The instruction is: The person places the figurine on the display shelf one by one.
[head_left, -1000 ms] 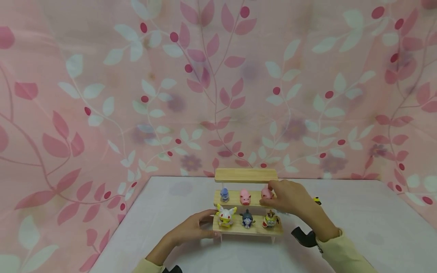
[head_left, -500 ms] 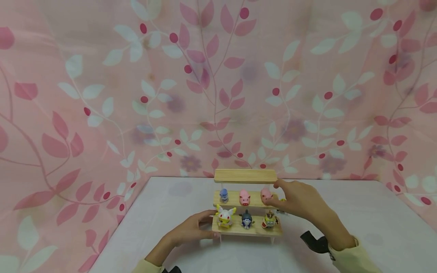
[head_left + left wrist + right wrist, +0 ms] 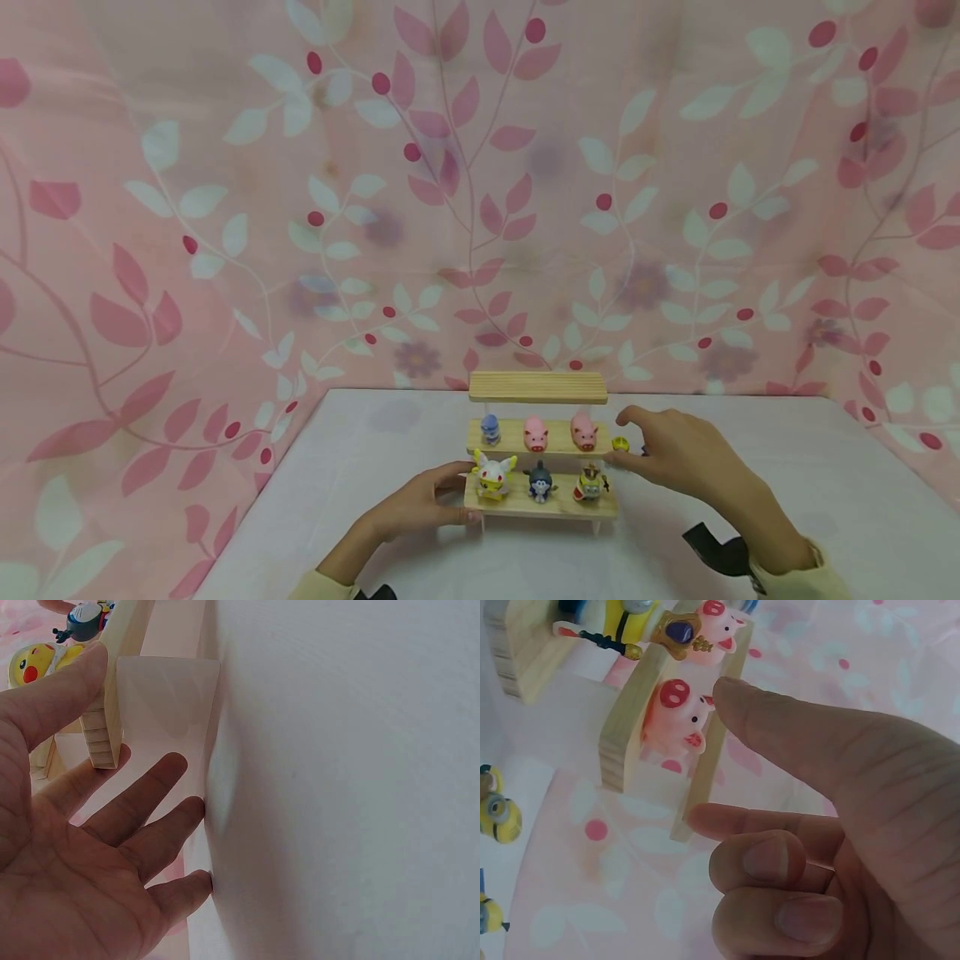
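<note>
So I'm pinching the rack [image 3: 537, 387] with my left hand [image 3: 420, 503], right hand [image 3: 693, 457] thumb-and-forefinger apart, ideally not jolting the pigs [image 3: 583, 432].

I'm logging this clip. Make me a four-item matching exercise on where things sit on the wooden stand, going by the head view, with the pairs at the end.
Things
1. Left grip
2. Blue figure
3. Dark-headed figure
4. Right-hand pig

Places
A. Midway along the bottom board
B. Right end of the middle board
C. Around the left end of the bottom board
D. Left end of the middle board

Pairs: 1-C, 2-D, 3-A, 4-B
</note>
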Demonstrator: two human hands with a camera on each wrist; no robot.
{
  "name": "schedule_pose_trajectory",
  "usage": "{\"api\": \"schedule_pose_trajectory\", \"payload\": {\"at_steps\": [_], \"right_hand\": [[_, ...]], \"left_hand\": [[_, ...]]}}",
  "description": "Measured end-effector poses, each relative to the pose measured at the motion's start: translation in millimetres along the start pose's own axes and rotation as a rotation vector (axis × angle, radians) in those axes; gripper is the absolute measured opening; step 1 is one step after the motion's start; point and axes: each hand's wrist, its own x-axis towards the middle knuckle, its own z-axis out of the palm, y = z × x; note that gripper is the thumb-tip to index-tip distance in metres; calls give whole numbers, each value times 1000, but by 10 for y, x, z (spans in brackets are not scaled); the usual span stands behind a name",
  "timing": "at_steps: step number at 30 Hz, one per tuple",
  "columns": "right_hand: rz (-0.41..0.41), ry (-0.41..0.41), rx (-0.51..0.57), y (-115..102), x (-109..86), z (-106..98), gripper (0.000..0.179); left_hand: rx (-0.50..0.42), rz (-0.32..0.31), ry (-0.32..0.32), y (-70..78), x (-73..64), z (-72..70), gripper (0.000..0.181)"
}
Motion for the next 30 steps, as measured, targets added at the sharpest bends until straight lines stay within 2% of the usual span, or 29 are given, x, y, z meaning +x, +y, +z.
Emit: {"api": "schedule_pose_trajectory", "payload": {"at_steps": [8, 15, 23, 30], "right_hand": [[32, -30, 8, 126, -9, 59, 57], [29, -49, -4, 246, 30, 139, 55], [30, -77, 18, 377, 121, 318, 50], [48, -92, 18, 437, 225, 461, 46]], "left_hand": [[-5, 7, 0, -7, 3, -2, 70], [-3, 2, 4, -35, 11, 0, 69], [-6, -15, 0, -55, 20, 5, 70], [-4, -3, -2, -33, 7, -5, 70]]}}
